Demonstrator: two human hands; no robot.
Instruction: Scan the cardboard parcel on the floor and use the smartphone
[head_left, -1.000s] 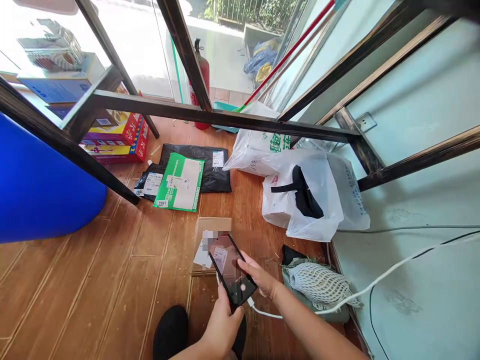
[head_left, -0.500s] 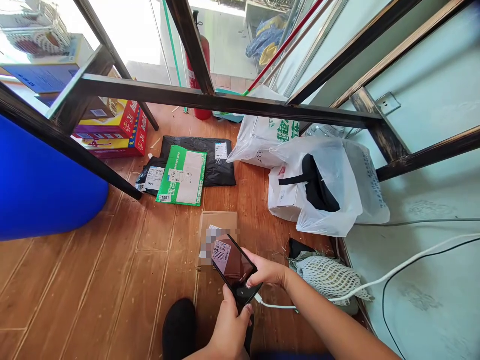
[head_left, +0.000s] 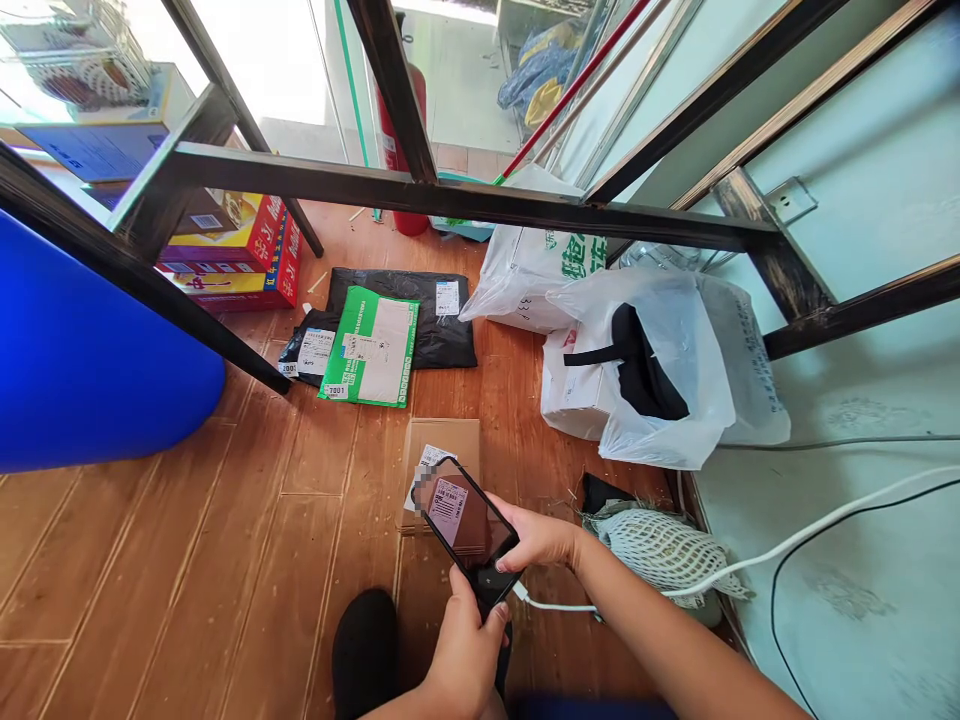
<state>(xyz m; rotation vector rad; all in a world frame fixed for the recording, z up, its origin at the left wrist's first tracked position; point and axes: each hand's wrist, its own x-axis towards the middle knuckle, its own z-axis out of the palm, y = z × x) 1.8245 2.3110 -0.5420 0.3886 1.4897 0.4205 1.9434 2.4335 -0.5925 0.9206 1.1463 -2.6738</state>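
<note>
Both my hands hold a black phone (head_left: 466, 528) above a small brown cardboard box (head_left: 442, 442) that lies on the wooden floor. My left hand (head_left: 465, 650) grips the phone's lower end from below. My right hand (head_left: 536, 540) holds its right edge, thumb on the screen. The screen shows the box's white label. A white cable (head_left: 750, 565) runs from the phone's bottom end off to the right.
A green-and-white mailer (head_left: 371, 348) lies on black parcel bags (head_left: 420, 310). White plastic bags (head_left: 652, 365) sit at the right, a netted bundle (head_left: 660, 550) nearer me. A dark metal shelf frame (head_left: 450, 205) crosses above. A blue drum (head_left: 82, 350) stands left. My black shoe (head_left: 365, 650) is below.
The view has shifted slightly; the phone sits a little higher and closer over the box, and my right thumb has moved onto the lower part of the screen.
</note>
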